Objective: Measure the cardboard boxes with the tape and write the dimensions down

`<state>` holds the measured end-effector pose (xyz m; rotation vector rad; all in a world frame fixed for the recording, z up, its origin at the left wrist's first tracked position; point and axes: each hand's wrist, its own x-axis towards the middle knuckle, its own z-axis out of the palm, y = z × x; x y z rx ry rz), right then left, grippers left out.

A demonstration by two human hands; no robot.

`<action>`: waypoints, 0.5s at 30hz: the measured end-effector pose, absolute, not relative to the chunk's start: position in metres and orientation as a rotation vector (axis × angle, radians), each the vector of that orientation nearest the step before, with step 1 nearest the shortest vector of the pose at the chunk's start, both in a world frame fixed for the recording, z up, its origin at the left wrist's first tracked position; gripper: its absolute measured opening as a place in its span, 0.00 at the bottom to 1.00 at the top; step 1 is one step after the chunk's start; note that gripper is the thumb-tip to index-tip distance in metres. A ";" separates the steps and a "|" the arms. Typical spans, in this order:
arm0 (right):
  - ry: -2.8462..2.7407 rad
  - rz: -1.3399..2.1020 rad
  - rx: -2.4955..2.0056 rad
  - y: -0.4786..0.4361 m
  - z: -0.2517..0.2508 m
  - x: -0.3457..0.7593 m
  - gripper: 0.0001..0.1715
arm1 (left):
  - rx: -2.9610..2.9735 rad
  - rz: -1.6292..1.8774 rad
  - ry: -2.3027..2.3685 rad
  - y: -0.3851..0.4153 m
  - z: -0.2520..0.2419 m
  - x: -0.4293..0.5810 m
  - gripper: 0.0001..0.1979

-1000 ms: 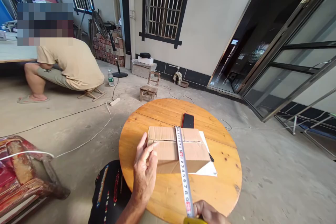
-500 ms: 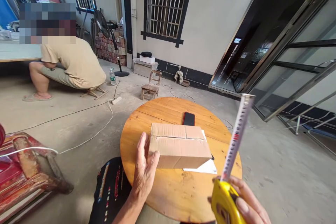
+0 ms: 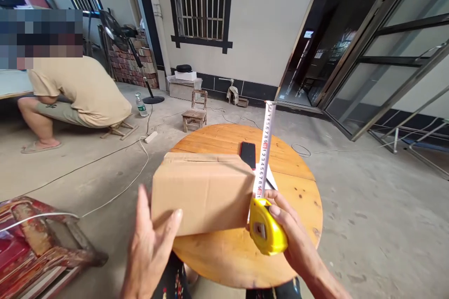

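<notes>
A closed cardboard box is tilted toward me over the round wooden table. My left hand grips its left end, the thumb on the near face and the fingers along the side. In my right hand is a yellow tape measure, held at the box's right end. A length of its blade sticks up and away, free at the tip. Behind the box lie a phone with a red edge and white paper, partly hidden, with a dark pen-like thing on it.
A worn red wooden chair stands close on the left. Beyond the table are a small wooden chair, a standing fan, a water bottle and cables on the floor. A person squats on a low stool at the left.
The box has moved nearer and left, tipping its front face up toward me, with my left hand on it. My right hand has brought the tape measure left, beside the box.
</notes>
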<state>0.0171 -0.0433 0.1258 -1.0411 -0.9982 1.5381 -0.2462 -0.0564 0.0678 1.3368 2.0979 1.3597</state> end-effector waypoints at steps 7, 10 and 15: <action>-0.998 1.692 -1.067 -0.006 0.143 -0.007 0.21 | 1.470 1.280 2.038 -0.053 0.068 -0.283 0.40; -0.999 1.651 -1.117 -0.006 0.145 -0.005 0.22 | 1.629 1.262 1.951 -0.052 0.057 -0.286 0.33; -0.989 1.958 -1.211 -0.039 0.122 -0.006 0.28 | 1.756 1.303 1.976 -0.052 0.039 -0.281 0.27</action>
